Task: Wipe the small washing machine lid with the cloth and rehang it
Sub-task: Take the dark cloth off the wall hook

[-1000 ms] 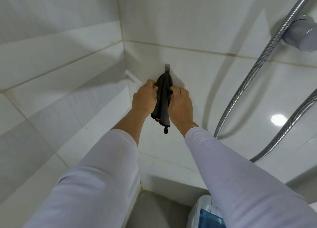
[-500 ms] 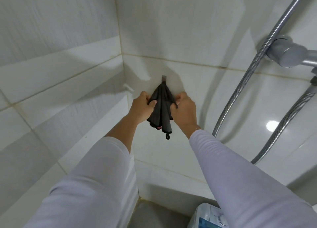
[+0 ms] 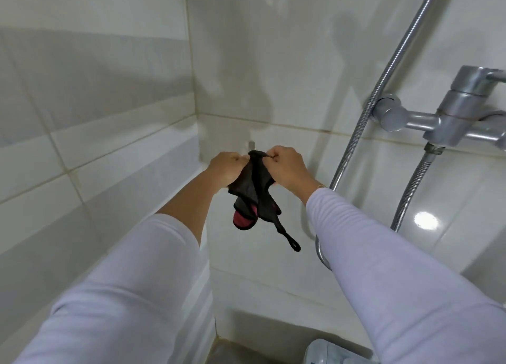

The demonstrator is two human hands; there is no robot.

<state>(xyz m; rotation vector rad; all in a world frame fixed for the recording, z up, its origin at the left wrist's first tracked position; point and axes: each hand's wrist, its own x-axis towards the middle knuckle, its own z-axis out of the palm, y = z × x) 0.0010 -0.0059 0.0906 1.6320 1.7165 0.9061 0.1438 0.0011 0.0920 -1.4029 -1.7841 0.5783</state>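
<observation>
Both hands — left hand [image 3: 227, 168], right hand [image 3: 284, 166] — pinch the cloth [image 3: 256, 191] at its top edge, just below and touching-close to the hook [image 3: 251, 145], long axis hanging down, loop [image 3: 295, 246] lowest — both equally near.

Both arms wear long, pale lilac-white sleeves. The left sleeve [image 3: 131, 281] is pushed up the forearm. The right sleeve [image 3: 383, 267] reaches the wrist.

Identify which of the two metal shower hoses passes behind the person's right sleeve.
The long hose running from top right down left of the tap; the short hose under the tap stays clear of the right sleeve.
</observation>
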